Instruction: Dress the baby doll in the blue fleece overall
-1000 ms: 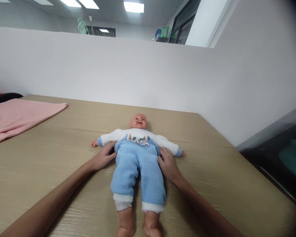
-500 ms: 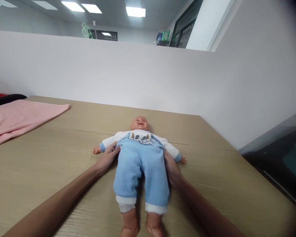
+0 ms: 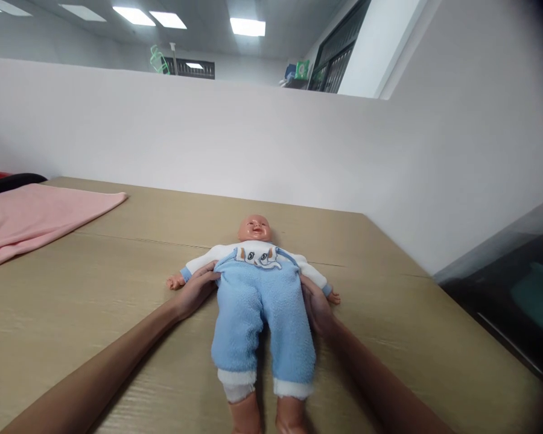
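Observation:
A baby doll (image 3: 255, 229) lies face up on the wooden table, arms spread, feet toward me. It wears a white top with blue cuffs and fluffy blue overalls (image 3: 265, 301) with an elephant face on the chest. My left hand (image 3: 198, 289) is at the left side of the overalls' waist, its fingers closed on the cloth. On the right side, my right hand (image 3: 315, 304) presses against the waist, with its fingertips partly hidden by the overalls. White cloth shows under the left trouser cuff.
A pink cloth (image 3: 49, 211) lies on the table (image 3: 163, 223) at the left. Behind it is a red and black object (image 3: 13, 182). A white partition (image 3: 208, 138) stands behind the table, and a dark glossy object (image 3: 516, 301) is at the right.
The doll's legs have shifted slightly to the right and toward me. Both hands stay at the sides of the waist.

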A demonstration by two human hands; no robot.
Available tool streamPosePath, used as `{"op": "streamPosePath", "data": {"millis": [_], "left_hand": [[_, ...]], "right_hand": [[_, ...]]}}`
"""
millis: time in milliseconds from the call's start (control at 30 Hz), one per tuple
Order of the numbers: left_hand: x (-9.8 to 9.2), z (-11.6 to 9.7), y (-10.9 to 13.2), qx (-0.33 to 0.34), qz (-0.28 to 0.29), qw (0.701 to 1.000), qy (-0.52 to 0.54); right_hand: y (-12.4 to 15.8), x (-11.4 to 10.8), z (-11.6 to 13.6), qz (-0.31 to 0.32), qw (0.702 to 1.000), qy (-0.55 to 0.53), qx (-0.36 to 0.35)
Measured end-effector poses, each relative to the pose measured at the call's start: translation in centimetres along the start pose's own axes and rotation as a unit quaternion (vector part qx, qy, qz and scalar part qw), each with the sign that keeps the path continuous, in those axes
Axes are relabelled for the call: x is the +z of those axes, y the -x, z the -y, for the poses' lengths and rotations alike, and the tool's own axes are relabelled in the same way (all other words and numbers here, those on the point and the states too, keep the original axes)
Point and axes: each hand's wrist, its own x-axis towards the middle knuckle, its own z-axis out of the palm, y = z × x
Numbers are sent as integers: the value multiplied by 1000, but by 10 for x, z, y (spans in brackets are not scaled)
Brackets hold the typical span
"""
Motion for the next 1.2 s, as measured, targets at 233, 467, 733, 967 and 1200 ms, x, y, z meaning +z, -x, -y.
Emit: {"op": "streamPosePath", "data": {"millis": [233, 467, 733, 967, 1200], "left_hand": [[-5, 3, 1, -15, 22, 1000, 4], [1, 2, -3, -13, 6, 997, 74], [8, 0, 1, 41, -86, 995, -8], [12, -1, -1, 51, -98, 994, 11], [13, -1, 0, 73, -104, 991, -36]], "right_hand": [[-3, -7, -3, 8, 995, -40, 86], [-7, -10, -4, 48, 995, -51, 68], [-7, 0, -4, 8, 999, -4, -40], [3, -3, -13, -103, 967, 137, -190], [8, -3, -10, -139, 935, 214, -246]]}}
